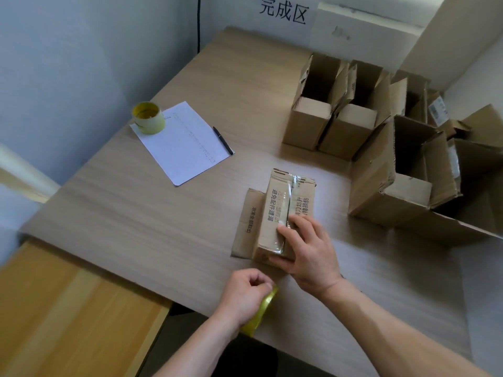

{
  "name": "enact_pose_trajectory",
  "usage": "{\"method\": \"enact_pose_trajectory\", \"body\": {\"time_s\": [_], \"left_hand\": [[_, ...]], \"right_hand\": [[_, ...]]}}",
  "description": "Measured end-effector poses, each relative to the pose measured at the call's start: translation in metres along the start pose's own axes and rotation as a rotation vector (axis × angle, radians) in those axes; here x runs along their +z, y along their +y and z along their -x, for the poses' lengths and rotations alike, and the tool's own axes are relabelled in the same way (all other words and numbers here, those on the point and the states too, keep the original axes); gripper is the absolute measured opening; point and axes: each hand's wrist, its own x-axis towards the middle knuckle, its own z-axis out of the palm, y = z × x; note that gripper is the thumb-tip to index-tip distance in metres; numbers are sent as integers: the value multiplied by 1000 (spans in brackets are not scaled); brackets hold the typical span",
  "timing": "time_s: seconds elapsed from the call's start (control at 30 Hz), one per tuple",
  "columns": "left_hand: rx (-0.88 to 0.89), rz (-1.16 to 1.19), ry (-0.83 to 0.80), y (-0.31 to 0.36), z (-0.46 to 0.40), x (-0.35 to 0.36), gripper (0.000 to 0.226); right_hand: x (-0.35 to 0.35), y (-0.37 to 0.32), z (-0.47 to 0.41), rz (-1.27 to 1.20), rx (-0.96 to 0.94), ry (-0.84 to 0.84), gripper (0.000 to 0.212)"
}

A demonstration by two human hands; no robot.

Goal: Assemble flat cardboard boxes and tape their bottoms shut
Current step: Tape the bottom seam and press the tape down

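Note:
A small cardboard box (283, 208) stands bottom-up near the middle of the wooden table (136, 219), with clear tape along its centre seam and one flap spread flat to its left. My right hand (307, 248) presses on the near end of the taped seam, fingers fairly straight and the thumb against the box's near face. My left hand (245, 295) grips a yellow tape roll (261, 311) just in front of the box, near the table's front edge.
Several assembled open boxes (340, 110) stand at the back right, with larger ones (394, 180) to the right. A second tape roll (148, 117), a sheet of paper (182, 142) and a pen (223, 140) lie at the left. A lower wooden surface (68, 308) is at bottom left.

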Motion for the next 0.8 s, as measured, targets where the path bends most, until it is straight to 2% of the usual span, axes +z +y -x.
{"method": "enact_pose_trajectory", "body": {"time_s": [0.1, 0.17, 0.23, 0.27, 0.33, 0.4, 0.5, 0.6, 0.67, 0.73, 0.8], "left_hand": [[68, -102, -30, 14, 11, -6, 29], [177, -202, -61, 31, 21, -11, 34], [295, -228, -127, 50, 32, -16, 33], [352, -227, -167, 60, 37, -18, 28], [442, -205, -218, 79, 47, -17, 12], [493, -146, -200, 94, 50, -10, 7], [420, 30, -149, 106, 48, 11, 8], [281, 223, -118, 107, 46, 33, 8], [204, 319, -89, 105, 46, 43, 18], [134, 431, -77, 107, 46, 52, 20], [68, 516, -107, 110, 48, 62, 19]], "right_hand": [[-5, -5, -3, -12, 9, -65, 70], [-18, -8, -6, -66, 25, -142, 73], [-36, -6, -3, -205, 87, -169, 67], [-47, -4, 2, -333, 160, -115, 58], [-71, -5, 18, -636, 378, 133, 36], [-90, -16, 40, -919, 520, 301, 31], [-102, -40, 64, -1111, 611, 250, 42], [-103, -45, 69, -929, 776, 190, 68], [-105, -46, 68, -816, 854, 170, 80], [-103, -47, 67, -852, 878, 149, 75], [-99, -46, 68, -991, 896, 172, 58]]}}
